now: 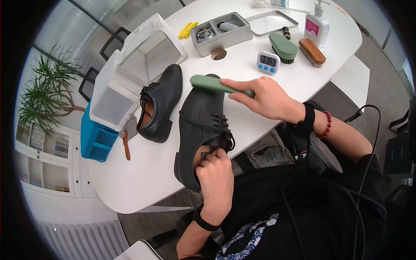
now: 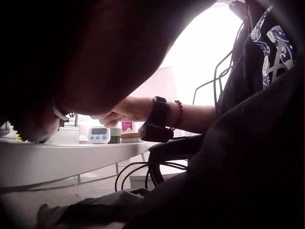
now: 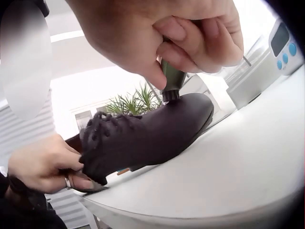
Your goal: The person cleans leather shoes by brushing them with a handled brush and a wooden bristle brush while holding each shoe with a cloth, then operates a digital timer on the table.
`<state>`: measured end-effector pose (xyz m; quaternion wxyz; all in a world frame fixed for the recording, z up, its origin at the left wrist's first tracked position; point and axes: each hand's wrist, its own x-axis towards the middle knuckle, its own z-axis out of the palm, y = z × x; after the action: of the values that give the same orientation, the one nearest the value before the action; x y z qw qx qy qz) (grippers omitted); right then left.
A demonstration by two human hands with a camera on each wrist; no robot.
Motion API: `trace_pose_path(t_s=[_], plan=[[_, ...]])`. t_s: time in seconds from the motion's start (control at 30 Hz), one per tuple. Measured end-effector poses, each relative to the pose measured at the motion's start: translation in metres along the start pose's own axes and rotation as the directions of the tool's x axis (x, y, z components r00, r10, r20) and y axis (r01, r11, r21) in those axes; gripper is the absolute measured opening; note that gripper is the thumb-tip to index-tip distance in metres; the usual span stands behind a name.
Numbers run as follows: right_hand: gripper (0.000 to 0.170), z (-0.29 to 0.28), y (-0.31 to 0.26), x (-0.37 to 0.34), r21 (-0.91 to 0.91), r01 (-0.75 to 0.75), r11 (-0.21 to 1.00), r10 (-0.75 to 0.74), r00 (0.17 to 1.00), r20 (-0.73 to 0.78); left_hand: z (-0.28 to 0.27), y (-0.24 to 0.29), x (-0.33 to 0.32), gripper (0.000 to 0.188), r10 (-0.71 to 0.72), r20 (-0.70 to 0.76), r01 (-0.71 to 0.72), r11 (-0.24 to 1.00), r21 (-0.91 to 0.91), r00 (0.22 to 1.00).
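A black lace-up shoe (image 1: 197, 117) stands on the white table, toe pointing away from the person. My left hand (image 1: 215, 184) grips it at the opening, fingers curled inside the collar. My right hand (image 1: 273, 99) pinches the handle of a green brush (image 1: 208, 82), held across the shoe's toe. In the right wrist view the bristles of the brush (image 3: 171, 88) touch the top of the shoe (image 3: 152, 136) near the toe. The matching shoe (image 1: 162, 104) stands to the left. The left wrist view is mostly dark and does not show the left fingers clearly.
Left on the table (image 1: 143, 186) are clear-fronted boxes (image 1: 149, 47), a teal holder (image 1: 97, 141) and a wooden-handled brush (image 1: 126, 147). Farther back stand a metal tin (image 1: 223, 43), a timer (image 1: 268, 63), a green brush (image 1: 283, 47), a brown brush (image 1: 312, 53) and a pump bottle (image 1: 316, 28).
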<state>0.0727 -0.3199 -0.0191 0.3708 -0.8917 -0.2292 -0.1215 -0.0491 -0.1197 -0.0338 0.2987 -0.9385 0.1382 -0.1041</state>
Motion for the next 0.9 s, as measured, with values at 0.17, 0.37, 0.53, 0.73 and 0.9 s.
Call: trace_pose_path(t_s=[0.17,0.37,0.53,0.73,0.9], plan=[[0.042,0.001,-0.013,-0.008,0.035,-0.075,0.997,0.075,0.997,-0.004,0.004,0.006,0.002,0.003,-0.009,0.012,0.009,1.000,0.003,1.000],[0.045,0.008,-0.024,-0.025,0.034,0.177,0.984,-0.178,0.983,0.050,0.004,0.007,0.001,0.004,-0.019,0.037,0.018,1.000,0.017,0.999],[0.044,0.000,0.001,-0.001,-0.047,0.050,0.998,-0.053,0.997,-0.060,0.005,0.016,0.002,0.008,-0.081,0.041,0.080,0.997,0.012,0.996],[0.044,0.011,-0.036,-0.034,0.137,0.045,0.990,-0.063,0.990,0.128,0.001,0.014,0.002,0.008,-0.076,0.065,0.074,0.997,0.034,0.995],[0.043,0.004,-0.016,-0.017,-0.011,0.100,0.995,-0.099,0.992,0.081,0.004,0.012,0.002,0.007,-0.069,0.054,0.066,0.996,0.056,0.996]])
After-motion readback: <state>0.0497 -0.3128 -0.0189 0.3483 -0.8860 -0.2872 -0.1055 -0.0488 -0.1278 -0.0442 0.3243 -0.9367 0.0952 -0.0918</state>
